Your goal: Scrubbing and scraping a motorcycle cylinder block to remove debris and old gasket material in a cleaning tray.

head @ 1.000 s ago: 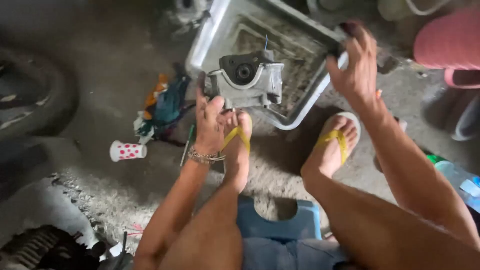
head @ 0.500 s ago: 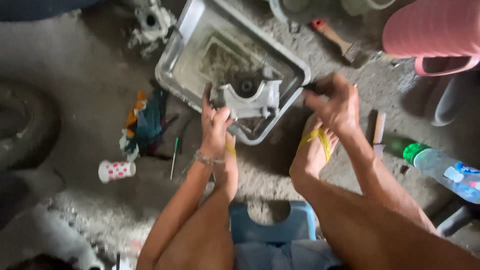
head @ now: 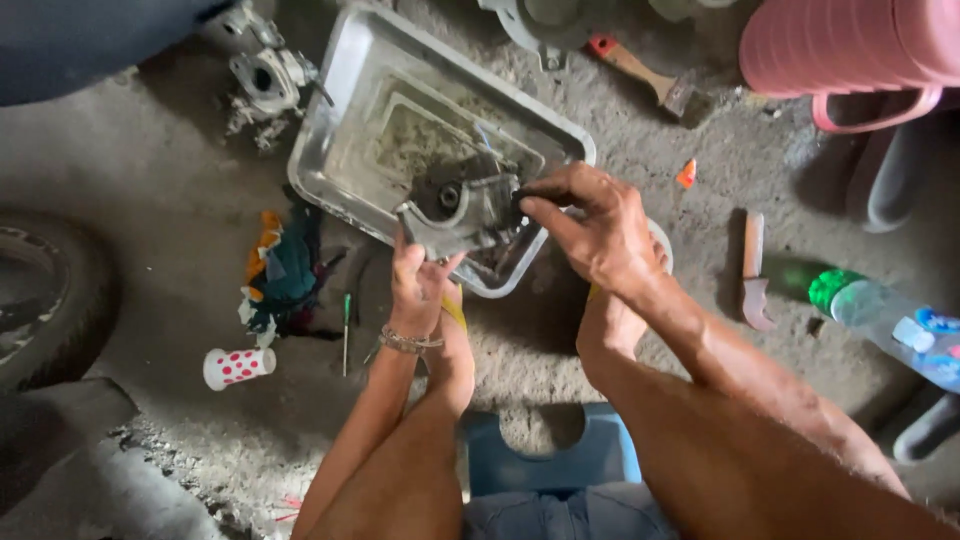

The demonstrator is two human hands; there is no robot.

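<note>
Blue plastic, the seat of a low stool (head: 590, 462), sits nearest us on the concrete floor (head: 170, 300), between our knees. Just beyond it our feet rest in yellow-strapped sandals (head: 455, 308).

Above the feet our left hand (head: 418, 282) grips the grey metal engine part (head: 462, 208) from below, fingers wrapped tight around its near lower edge. Our right hand (head: 592, 228) comes in from the right, thumb and forefinger pinched shut on the part's right side; what small thing they pinch, if any, we cannot tell. The part hangs over the near edge of the metal tray (head: 340, 160), partly above its basin.

The tray lies tilted on the floor, a shallow rectangular pan with rounded corners. Inside we see dirty residue and a wet sheen; whether other loose pieces lie in it, we cannot tell.

Left of our left wrist a green-handled screwdriver (head: 346, 330) lies beside a heap of coloured rags (head: 282, 270), and a small white cup with red dots (head: 238, 367) lies on its side nearer us. Right of our right arm lie a wooden-handled tool (head: 755, 270) and a green-capped plastic bottle (head: 880, 315).

Farther off, another metal casting (head: 262, 80) stands past the tray's far left corner, a red-handled brush (head: 645, 72) past its far right, and a pink plastic tub (head: 850, 50) at the far right.
</note>
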